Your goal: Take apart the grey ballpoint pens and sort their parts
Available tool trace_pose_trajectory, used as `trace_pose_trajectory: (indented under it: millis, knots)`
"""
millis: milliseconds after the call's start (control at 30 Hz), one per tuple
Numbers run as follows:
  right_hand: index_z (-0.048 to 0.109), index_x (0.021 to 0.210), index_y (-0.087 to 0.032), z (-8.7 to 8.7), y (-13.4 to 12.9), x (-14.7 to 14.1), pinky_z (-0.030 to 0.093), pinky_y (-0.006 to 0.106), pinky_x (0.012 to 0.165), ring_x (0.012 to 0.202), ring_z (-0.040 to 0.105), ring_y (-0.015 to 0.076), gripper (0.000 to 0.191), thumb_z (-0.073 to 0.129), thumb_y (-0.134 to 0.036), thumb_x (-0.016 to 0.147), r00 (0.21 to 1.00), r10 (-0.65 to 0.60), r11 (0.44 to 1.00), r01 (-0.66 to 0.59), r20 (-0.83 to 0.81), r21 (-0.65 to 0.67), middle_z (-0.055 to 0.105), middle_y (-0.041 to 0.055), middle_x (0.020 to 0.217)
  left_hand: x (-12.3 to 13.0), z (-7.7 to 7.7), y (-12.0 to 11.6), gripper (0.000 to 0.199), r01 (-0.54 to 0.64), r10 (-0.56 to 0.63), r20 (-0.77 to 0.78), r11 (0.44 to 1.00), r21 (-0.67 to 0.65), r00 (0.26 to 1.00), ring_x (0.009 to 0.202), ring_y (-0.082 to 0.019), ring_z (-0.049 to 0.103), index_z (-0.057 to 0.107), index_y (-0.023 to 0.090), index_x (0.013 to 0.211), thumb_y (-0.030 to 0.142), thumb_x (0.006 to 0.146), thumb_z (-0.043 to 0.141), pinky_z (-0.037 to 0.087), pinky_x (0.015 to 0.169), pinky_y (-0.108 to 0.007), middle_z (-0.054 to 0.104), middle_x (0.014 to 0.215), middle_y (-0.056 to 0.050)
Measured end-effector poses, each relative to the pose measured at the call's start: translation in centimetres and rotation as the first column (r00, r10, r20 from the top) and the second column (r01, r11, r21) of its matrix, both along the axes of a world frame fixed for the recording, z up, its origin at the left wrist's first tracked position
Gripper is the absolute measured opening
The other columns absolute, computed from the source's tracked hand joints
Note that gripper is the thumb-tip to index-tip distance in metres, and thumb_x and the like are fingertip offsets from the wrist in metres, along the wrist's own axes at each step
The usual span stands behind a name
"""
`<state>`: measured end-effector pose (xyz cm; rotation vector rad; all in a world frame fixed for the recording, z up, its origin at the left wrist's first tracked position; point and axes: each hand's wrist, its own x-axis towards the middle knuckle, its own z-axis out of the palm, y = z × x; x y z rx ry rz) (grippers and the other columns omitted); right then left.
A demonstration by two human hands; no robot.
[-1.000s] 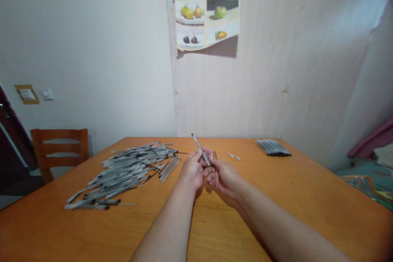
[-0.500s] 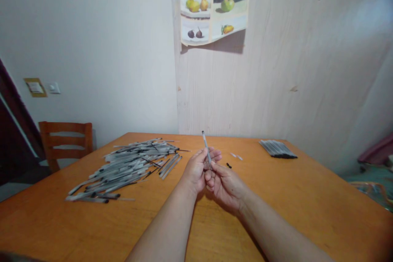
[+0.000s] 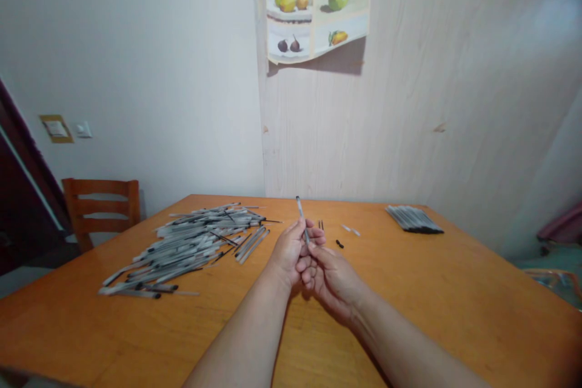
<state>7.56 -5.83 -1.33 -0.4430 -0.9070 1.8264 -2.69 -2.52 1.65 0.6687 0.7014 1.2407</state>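
One clear pen [image 3: 301,209] with a dark upper end is held upright, tilted slightly left, over the middle of the table. My left hand [image 3: 288,251] pinches its barrel between thumb and fingers. Lower down, the thumb and fingers of my right hand [image 3: 334,279] close on the same pen, and the two hands touch. Just beyond them lie two thin dark sticks [image 3: 321,225]. Small black parts [image 3: 339,244] and small white pieces [image 3: 350,230] rest to the right of the hands.
A large loose pile of clear and black pen parts [image 3: 191,242] covers the table's left side, with several barrels [image 3: 253,245] beside it. At the back right, pens [image 3: 414,219] lie in a neat row on the table [image 3: 454,291]. A wooden chair [image 3: 102,206] stands behind at left.
The pen and both hands have shifted slightly left, still together. Two thin dark sticks now show beyond the fingers. The view has moved a little.
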Motion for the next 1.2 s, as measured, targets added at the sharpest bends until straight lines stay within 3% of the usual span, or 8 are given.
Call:
trace_pose_trajectory:
  millis: [367,600,767,1067,1200]
  knots:
    - [0.061,0.076,-0.013,0.0,-0.7,-1.1,0.043,0.017,0.039,0.040,0.054,0.0074,0.036,0.063,-0.046,0.088,0.981,-0.150,0.989,0.149,0.119,0.017,0.066,0.0025,0.060,0.2,-0.3,0.2,0.028,-0.058,0.059,-0.010,0.996,0.063,0.998,0.051,-0.013,0.065,0.057,0.019,0.091,0.046,0.088,0.061,0.045,0.039,-0.018,0.071,0.074,-0.005]
    - [0.060,0.075,-0.014,-0.1,-0.6,-1.4,0.044,0.018,0.037,0.039,0.053,0.0080,0.038,0.066,-0.051,0.083,0.968,-0.184,0.983,0.184,0.168,0.016,0.064,0.0009,0.057,0.5,0.5,-0.4,0.028,-0.092,0.095,-0.046,0.994,0.063,0.994,0.053,-0.015,0.066,0.056,0.019,0.089,0.047,0.090,0.057,0.036,0.033,-0.015,0.070,0.071,-0.005]
    - [0.059,0.073,-0.015,-0.2,-0.6,-1.5,0.045,0.019,0.038,0.039,0.053,0.0085,0.039,0.062,-0.052,0.085,0.956,-0.212,0.977,0.211,0.204,0.027,0.063,0.0015,0.056,0.6,0.5,-0.4,0.031,-0.069,0.070,-0.064,0.997,0.016,0.995,0.035,-0.009,0.052,0.056,0.019,0.092,0.050,0.089,0.057,0.025,0.027,-0.015,0.071,0.074,-0.004]
    - [0.056,0.067,-0.017,0.0,-0.6,-1.8,0.043,0.020,0.038,0.037,0.048,0.0081,0.041,0.057,-0.052,0.087,0.913,-0.275,0.961,0.266,0.301,0.071,0.057,-0.0011,0.051,0.7,0.1,-0.2,0.030,-0.106,0.107,-0.079,0.994,0.025,0.991,0.037,-0.009,0.053,0.055,0.020,0.090,0.051,0.090,0.055,0.036,0.035,-0.017,0.070,0.071,-0.003]
    - [0.053,0.069,-0.019,-0.3,-0.9,-1.9,0.040,0.021,0.036,0.036,0.047,0.0094,0.043,0.054,-0.058,0.087,0.866,-0.312,0.950,0.278,0.391,0.142,0.055,-0.0025,0.049,0.4,0.1,0.2,0.032,-0.144,0.144,-0.066,0.990,0.011,0.987,0.039,-0.011,0.055,0.053,0.020,0.089,0.052,0.088,0.057,0.034,0.035,-0.018,0.068,0.069,-0.003]
